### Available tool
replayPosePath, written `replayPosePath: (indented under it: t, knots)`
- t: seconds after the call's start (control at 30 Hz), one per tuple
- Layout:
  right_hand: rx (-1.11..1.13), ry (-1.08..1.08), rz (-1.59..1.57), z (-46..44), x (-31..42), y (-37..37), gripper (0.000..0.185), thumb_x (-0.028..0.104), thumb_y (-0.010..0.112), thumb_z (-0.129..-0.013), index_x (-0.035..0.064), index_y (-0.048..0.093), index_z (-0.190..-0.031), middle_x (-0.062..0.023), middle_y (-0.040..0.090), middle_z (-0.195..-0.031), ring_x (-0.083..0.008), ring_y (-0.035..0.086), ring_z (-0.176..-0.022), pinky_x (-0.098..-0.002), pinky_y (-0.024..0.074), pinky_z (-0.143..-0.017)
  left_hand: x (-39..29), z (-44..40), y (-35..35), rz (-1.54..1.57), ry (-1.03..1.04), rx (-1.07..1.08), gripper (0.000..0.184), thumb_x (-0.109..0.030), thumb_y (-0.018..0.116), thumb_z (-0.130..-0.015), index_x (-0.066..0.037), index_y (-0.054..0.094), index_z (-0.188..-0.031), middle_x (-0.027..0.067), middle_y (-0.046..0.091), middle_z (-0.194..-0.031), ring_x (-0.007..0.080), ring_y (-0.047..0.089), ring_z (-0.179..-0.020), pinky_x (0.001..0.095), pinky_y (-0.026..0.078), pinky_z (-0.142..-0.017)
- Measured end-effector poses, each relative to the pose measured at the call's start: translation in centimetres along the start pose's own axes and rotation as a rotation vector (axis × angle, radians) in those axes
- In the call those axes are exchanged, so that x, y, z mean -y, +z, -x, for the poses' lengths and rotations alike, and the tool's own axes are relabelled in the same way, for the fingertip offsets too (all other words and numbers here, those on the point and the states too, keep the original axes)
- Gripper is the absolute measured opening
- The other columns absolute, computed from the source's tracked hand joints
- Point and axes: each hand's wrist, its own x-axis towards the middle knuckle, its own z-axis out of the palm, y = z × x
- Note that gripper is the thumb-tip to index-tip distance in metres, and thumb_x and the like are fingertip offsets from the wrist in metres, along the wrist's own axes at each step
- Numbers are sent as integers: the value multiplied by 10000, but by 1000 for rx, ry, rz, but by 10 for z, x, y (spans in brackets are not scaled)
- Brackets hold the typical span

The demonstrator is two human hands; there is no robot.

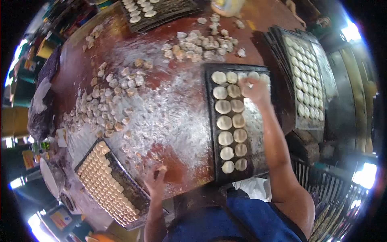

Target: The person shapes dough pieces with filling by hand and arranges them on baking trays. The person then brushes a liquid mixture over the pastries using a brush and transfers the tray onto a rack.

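My right hand [256, 89] is over the upper part of a dark baking tray [211, 121], its fingers closed and slightly blurred. A pale bit of dough [250, 85] shows at the fingertips. Flat dough rounds [223, 107] fill two columns on the left of this tray, and more lie along its top row, partly behind the hand. Near the table's front edge, my left hand [155, 179] hovers with fingers slightly bent and apart, beside a second tray [121, 167] closely packed with small dough pieces [102, 181].
Floured dough lumps [100, 103] lie in a heap at the left, with another heap [201, 44] farther back. Stacked trays with rounds [306, 76] stand at the right. One more tray [165, 16] sits at the far edge of the red table [173, 161], near a yellowish container [227, 6].
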Motion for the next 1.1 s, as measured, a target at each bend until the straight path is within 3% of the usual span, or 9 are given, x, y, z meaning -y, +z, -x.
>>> replayPosePath:
  t: [0.1,0.23,0.3,0.43,0.67,0.83,0.97,1.03,1.1]
  knots:
    - [-132,93,-910,-124,-16,-9,361,328,736,-843,22,685,-1028,-45,698,-909,-132,661,-814,-265,528,-707,4,4,7,-163,149,-136,175,26,680,-822,28,668,-996,117,687,-982,174,647,-922,287,531,-808]
    - [262,297,-1461,-236,-31,37,564,328,717,-869,-68,548,-1233,-152,664,-1085,-263,629,-1032,-383,525,-867,10,5,11,-71,51,-139,209,36,690,-823,34,665,-1030,133,690,-990,175,667,-868,294,555,-745]
    - [703,50,-1525,-248,27,62,516,342,708,-868,39,576,-1263,-122,657,-1126,-214,615,-1042,-337,484,-933,8,7,12,31,11,-141,198,21,691,-839,42,662,-1034,136,692,-974,182,677,-843,295,566,-718]
    - [784,-137,-1023,-174,160,78,362,360,720,-837,62,710,-1041,-172,661,-1122,-257,612,-1040,-350,504,-888,5,4,8,-8,0,-87,194,12,681,-856,60,651,-1042,127,688,-973,171,676,-830,289,566,-716]
    - [960,-342,-723,-3,237,124,328,254,654,-906,74,624,-1178,-146,655,-1139,-204,648,-996,-320,525,-832,-82,-3,17,143,-235,49,193,-95,605,-932,33,666,-1063,80,683,-898,118,645,-796,262,539,-706]
    - [194,-643,-718,104,235,44,355,214,559,-945,74,556,-1271,-170,630,-1113,-288,627,-959,-438,506,-891,-64,-20,1,151,-319,12,287,-194,626,-941,7,659,-1142,86,685,-935,180,658,-801,280,519,-733]
    - [215,-592,-774,218,237,78,428,231,577,-945,74,514,-1339,-184,586,-1244,-291,616,-1056,-418,498,-930,-70,3,-11,549,-80,-77,316,-120,606,-928,49,596,-1194,100,668,-1027,170,649,-916,302,547,-774]
    - [-39,-1012,-311,254,224,115,502,195,639,-920,102,479,-1387,-135,600,-1290,-229,653,-996,-373,498,-919,-62,15,-28,484,-60,43,285,-114,560,-965,46,595,-1198,95,658,-1061,178,650,-927,308,561,-796]
    - [179,-758,-653,269,218,101,485,189,647,-909,98,511,-1365,-133,617,-1268,-209,657,-980,-361,505,-890,-68,24,-45,662,-150,99,265,-93,536,-977,43,597,-1196,91,655,-1067,179,651,-931,311,570,-808]
